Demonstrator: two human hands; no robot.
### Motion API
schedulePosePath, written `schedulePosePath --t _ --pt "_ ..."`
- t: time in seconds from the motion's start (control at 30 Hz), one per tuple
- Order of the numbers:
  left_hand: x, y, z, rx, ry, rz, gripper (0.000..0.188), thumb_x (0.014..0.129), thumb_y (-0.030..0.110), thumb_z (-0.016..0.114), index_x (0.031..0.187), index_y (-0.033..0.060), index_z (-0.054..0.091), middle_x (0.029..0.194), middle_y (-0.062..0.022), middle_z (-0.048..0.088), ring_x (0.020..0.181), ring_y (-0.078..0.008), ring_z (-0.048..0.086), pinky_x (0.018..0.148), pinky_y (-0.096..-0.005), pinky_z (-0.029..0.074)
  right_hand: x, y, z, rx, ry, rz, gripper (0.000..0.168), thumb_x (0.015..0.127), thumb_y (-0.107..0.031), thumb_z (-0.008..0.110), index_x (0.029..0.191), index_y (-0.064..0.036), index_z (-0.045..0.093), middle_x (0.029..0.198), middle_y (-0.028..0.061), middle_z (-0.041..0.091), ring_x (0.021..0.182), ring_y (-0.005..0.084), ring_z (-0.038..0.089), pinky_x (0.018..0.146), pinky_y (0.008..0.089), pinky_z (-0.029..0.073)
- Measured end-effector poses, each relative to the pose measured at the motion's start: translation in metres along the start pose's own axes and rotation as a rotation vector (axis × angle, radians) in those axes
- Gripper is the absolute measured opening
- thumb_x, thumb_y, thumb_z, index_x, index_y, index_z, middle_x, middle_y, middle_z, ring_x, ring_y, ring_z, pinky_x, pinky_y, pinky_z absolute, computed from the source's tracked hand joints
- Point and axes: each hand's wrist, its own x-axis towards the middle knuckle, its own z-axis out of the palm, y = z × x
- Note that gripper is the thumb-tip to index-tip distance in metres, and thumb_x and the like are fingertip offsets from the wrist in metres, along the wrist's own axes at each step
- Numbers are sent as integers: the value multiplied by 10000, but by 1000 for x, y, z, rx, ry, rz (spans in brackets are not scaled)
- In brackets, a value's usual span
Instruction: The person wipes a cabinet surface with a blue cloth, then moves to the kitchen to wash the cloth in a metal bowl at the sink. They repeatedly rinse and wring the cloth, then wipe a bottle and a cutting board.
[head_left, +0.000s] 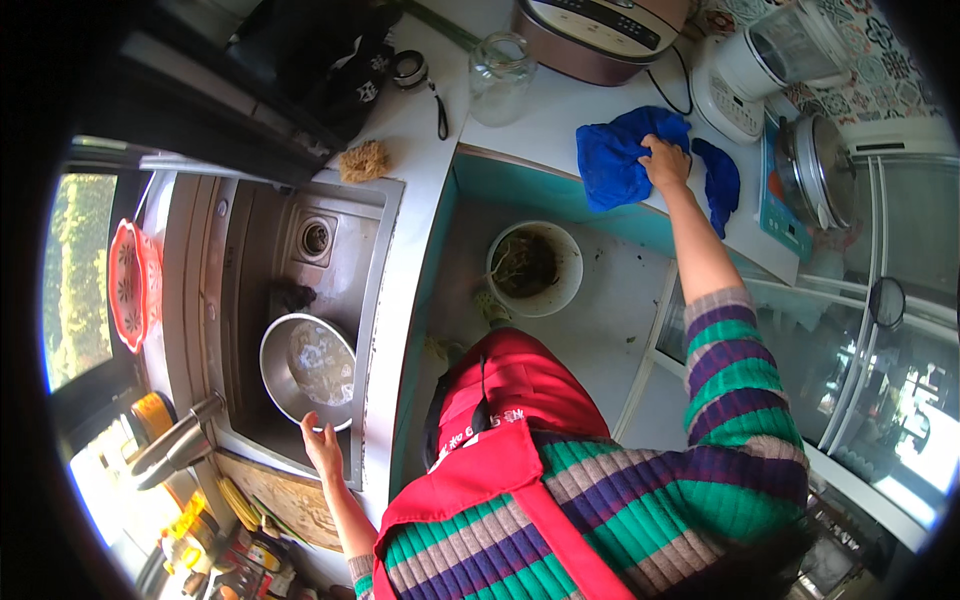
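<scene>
My right hand (666, 163) grips a bunched part of a blue cloth (611, 165) on the white countertop, near its front edge. A separate strip of blue cloth (718, 184) lies just right of that hand. My left hand (322, 448) is at the near rim of a round metal basin (276, 360), with thumb and forefinger apart. Whether its fingertips touch the rim is unclear. Cloudy water (319, 360) with some foam lies in the basin, which sits inside the stainless steel sink (352, 225). A dark clump (294, 295) rests in the sink beside the basin.
A white bucket (574, 270) holding dark scraps stands on the floor by my foot. A glass jar (501, 82), a rice cooker (600, 56), a white blender (739, 90) and a lidded pot (821, 169) line the counter. A tan scrubber (364, 161) lies at the sink's corner.
</scene>
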Motion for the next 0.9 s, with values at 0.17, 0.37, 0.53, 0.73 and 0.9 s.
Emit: schedulePosePath --t 0.17,0.37,0.53,0.73,0.9 --pt "-13 31 -5 -293 91 -60 323 840 5 532 1159 27 484 1110 -87 532 961 -154 520 823 -265 419 -62 -34 -62 543 -108 -384 267 755 -170 653 960 -49 532 920 107 602 858 210 578 771 303 435" --pt "20 151 17 -811 -234 -35 320 866 54 544 1181 47 485 1159 -74 532 1000 -154 531 846 -280 437 -164 -161 -117 1336 -659 -480 281 767 -153 706 974 -77 532 917 -17 562 862 78 501 797 223 396" --pt "16 185 -11 -1471 -487 49 508 901 294 499 1305 13 371 1237 -160 483 1129 -254 486 936 -383 411 -234 -293 -94 1551 -1064 -487 297 771 -49 672 1024 -93 524 1004 -16 575 941 87 521 867 242 398" --pt "28 109 -29 -1685 -9 -253 217 846 180 625 1014 86 524 958 -29 607 903 -120 581 815 -288 464 -289 -412 -22 1455 -1302 -336 304 829 -68 590 1108 -59 472 1044 54 556 984 143 526 884 295 414" --pt "32 7 -35 -1573 217 -437 264 871 207 584 1098 94 513 920 -49 629 797 -141 626 751 -298 512 -338 -480 23 1190 -1307 -325 384 825 -132 605 1166 -30 459 1028 59 555 967 135 524 824 294 443"
